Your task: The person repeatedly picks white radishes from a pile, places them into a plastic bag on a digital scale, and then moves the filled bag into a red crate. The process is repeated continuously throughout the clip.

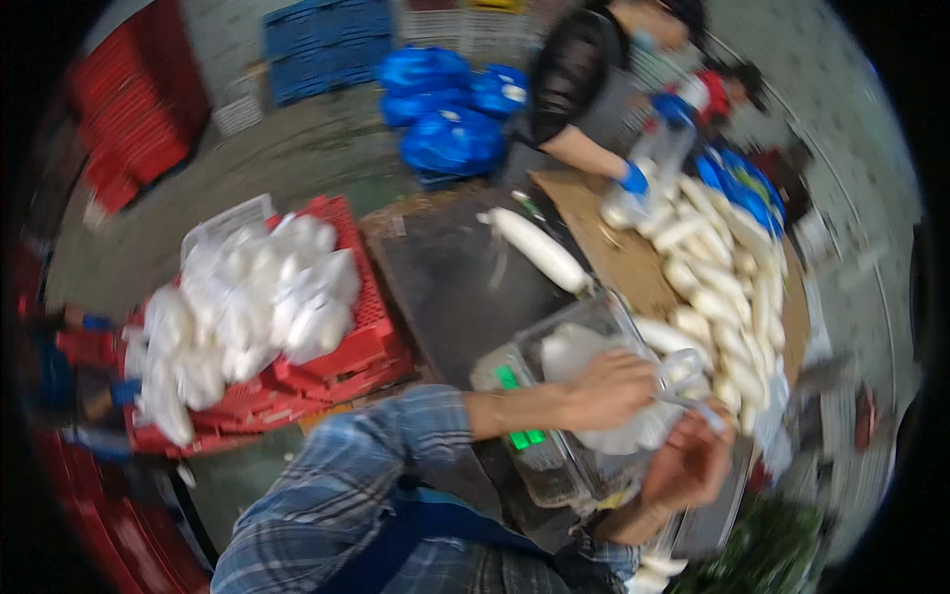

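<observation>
A clear plastic bag with white contents (627, 438) rests in the clear tray of a weighing scale (549, 475) with a green lit display. My left hand (616, 390) is closed on the bag's gathered neck. Beside it, my right hand (690, 457), fingers curled, pinches a thin twisted end of the same plastic; blur hides the exact grip. A single white daikon radish (540, 251) lies on the dark tabletop (445, 275) beyond the scale. Many loose daikon radishes (716, 304) are heaped on cardboard to the right of my hands.
Bagged radishes (252, 297) lie on red plastic crates (356, 356) at left. A person in blue gloves (586, 89) handles a plastic bag across the heap. Blue sacks (453, 141) and stacked red crates (141, 96) stand farther off. Leafy greens (764, 549) lie at lower right.
</observation>
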Demonstrator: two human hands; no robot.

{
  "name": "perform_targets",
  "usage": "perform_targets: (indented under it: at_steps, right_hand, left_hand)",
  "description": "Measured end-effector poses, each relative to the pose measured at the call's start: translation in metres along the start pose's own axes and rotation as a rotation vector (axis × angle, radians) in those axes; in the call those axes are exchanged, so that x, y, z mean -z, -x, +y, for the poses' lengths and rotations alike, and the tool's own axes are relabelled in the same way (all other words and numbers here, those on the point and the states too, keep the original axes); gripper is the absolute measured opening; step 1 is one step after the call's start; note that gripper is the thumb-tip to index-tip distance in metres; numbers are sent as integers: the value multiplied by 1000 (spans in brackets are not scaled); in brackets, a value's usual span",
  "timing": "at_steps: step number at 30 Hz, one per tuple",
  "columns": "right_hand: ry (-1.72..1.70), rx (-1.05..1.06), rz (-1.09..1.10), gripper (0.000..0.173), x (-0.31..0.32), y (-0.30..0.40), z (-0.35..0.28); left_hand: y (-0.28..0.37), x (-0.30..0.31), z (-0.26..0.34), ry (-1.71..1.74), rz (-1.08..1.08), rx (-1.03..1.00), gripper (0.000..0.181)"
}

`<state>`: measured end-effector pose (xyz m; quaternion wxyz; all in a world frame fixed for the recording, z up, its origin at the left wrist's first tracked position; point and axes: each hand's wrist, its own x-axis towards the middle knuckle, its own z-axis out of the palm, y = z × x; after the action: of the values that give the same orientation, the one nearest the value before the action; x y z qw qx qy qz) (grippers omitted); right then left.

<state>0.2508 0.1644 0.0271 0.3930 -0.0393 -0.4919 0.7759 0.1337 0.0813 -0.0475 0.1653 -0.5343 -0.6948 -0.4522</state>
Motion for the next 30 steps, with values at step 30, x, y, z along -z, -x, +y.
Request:
perform_targets:
  at_steps: [30]
  right_hand:
    - [451,-825,-1055,33,-248,209,217]
  left_hand:
    - [577,643,90,-457,1590,1106,21]
